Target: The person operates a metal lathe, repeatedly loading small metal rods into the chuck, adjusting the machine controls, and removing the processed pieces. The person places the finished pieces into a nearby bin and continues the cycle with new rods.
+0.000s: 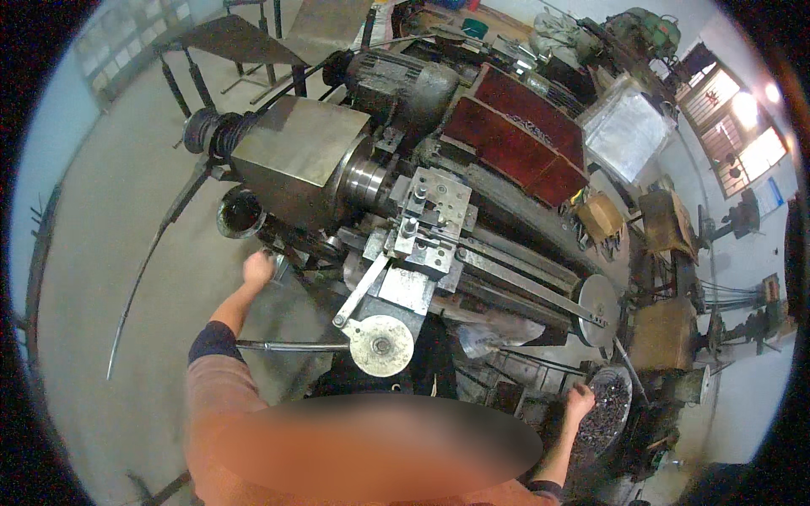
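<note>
Low on the left, my left hand (259, 269) is closed beside the machine's front, just below a dark metal funnel (242, 213); what its fingers hold, if anything, is too small to name. My right hand (580, 401) is closed at the left rim of a round basin (625, 390) filled with small dark metal pieces (603, 413). Whether a piece is between those fingers cannot be made out. Between my arms stands a lathe-like machine with a bright spindle (368, 180), a steel tool block (434, 211) and a flat lever (364, 291) joined to a round pale disc (381, 346).
A grey housing (295, 139) and a motor (401, 84) sit at the machine's far left. Behind it lies a dark red box (515, 135). A long bar (582, 308) runs right to a round plate (598, 310). A thin rod (139, 295) slants over the floor at left.
</note>
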{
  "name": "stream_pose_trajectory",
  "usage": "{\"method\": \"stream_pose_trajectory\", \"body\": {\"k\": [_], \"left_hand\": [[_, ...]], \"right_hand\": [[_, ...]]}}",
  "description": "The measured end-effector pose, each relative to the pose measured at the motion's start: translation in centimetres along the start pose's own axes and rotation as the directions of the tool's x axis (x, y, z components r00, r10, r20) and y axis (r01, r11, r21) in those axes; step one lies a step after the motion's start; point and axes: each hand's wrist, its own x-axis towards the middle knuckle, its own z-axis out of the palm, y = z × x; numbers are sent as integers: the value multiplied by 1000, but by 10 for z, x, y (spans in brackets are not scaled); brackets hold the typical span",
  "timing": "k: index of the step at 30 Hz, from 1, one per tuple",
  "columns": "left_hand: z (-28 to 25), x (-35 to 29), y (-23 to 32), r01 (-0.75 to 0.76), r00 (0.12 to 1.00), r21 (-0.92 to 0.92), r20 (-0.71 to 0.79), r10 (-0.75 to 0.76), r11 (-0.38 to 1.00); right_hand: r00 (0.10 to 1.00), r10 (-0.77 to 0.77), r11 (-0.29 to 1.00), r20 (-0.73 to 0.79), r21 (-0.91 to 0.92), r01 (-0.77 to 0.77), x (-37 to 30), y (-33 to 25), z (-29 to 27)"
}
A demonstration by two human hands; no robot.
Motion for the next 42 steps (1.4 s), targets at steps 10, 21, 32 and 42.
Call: {"method": "stream_pose_trajectory", "body": {"k": [10, 21, 32, 42], "left_hand": [[-17, 8, -31, -223, 948, 154, 265, 177, 963], [-185, -25, -33, -235, 959, -126, 133, 251, 964], [-273, -128, -129, 428, 871, 80, -303, -387, 900], [-255, -204, -6, 344, 880, 6, -351, -320, 939]], "right_hand": [[950, -309, 951, 54, 20, 308, 51, -154, -23], [143, -988, 148, 51, 531, 834, 6, -512, 72], [242, -814, 437, 527, 284, 853, -21, -572, 135], [331, -775, 500, 538, 202, 842, -34, -572, 118]]}}
